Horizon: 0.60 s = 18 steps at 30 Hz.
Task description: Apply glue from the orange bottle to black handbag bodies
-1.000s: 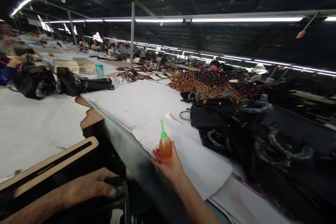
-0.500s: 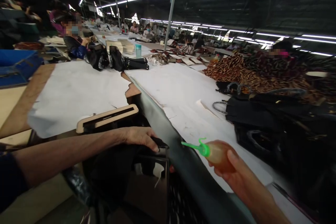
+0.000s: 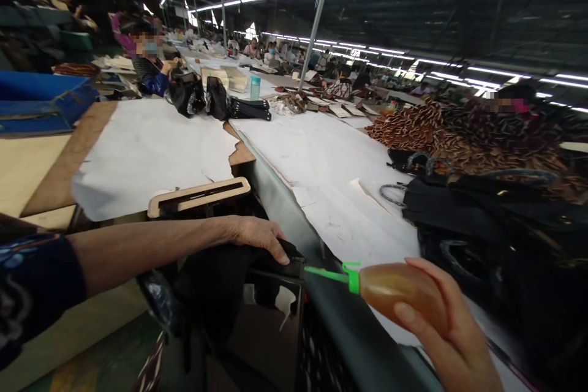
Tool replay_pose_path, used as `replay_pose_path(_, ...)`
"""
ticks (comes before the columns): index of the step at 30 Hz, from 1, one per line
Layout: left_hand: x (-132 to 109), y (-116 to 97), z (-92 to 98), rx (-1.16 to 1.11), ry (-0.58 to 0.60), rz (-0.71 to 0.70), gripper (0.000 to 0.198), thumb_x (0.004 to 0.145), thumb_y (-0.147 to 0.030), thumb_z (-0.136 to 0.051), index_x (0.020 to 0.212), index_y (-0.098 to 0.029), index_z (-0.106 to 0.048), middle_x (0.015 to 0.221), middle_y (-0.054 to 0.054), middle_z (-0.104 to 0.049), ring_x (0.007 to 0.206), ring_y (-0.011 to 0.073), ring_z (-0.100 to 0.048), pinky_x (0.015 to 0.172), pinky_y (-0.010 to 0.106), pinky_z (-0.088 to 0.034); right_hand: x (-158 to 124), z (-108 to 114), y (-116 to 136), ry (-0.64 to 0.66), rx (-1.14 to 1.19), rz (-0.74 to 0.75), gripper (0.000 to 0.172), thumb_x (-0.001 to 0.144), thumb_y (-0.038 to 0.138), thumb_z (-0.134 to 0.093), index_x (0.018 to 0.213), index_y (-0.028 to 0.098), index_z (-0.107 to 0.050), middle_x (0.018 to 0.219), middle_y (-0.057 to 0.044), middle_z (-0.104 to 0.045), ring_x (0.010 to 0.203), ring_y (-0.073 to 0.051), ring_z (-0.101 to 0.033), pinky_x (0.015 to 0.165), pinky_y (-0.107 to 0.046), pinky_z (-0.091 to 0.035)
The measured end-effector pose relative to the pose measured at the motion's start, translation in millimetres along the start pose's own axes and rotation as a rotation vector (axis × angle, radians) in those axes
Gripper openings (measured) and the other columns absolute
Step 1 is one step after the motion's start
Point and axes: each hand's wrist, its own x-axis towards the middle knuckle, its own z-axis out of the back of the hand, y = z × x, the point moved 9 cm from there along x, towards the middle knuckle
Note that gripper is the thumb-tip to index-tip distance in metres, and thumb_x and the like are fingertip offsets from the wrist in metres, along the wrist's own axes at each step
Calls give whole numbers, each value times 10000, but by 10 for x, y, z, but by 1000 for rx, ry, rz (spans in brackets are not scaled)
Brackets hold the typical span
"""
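Observation:
My left hand (image 3: 261, 236) is closed on the edge of a black bag (image 3: 220, 285), thumb on top; the fingers underneath are hidden. In my right hand (image 3: 452, 331) is a squeeze bottle (image 3: 404, 294) of amber liquid, lying nearly level. Its long green nozzle (image 3: 327, 274) points left, and the tip is close to the held black edge; I cannot tell whether they touch. Behind my left forearm lies a tan frame with a long slot (image 3: 202, 197). Below the bag edge, a dark box-like form (image 3: 257, 343) shows a torn white scrap.
White paper (image 3: 160, 153) covers the tables on both sides of a grey strip (image 3: 275, 187). Black bags (image 3: 496, 220) are heaped at right, before stacked brown pieces (image 3: 413, 128). A blue bin (image 3: 41, 101) stands at left. A co-worker (image 3: 149, 64) sits beyond the left table.
The bottle has turned more level, and its nozzle tip has come nearer the black edge in my left hand. The left hand keeps its hold. The whole view has shifted slightly.

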Motion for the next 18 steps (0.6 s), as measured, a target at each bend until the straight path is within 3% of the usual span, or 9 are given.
replay_pose_path(4,25,-10,-5,16,17,-49,320,562,-315,-756,821,-129,-729,742,34,-702,651,184,-620,685,297,-509,58,-9,57,-6,-80,91,550,738,553,-628,1197,280,-494,1040,-5,-631,852,-209,-632,743,-236,-519)
replay_pose_path(11,-12,-31,7,54,-17,-38,313,551,-320,-743,807,-140,-731,704,26,-697,632,187,-612,632,280,-503,78,-65,214,-10,-142,187,484,760,529,-620,1161,276,-520,1016,5,-653,852,-192,-644,732,-210,-526)
replay_pose_path(18,-57,14,-1,49,-66,51,324,505,-320,-728,772,-138,-725,678,14,-664,602,166,-568,636,291,-486,50,-84,132,1,-137,169,453,795,501,-607,1186,294,-513,1087,30,-637,932,-185,-623,741,-185,-518)
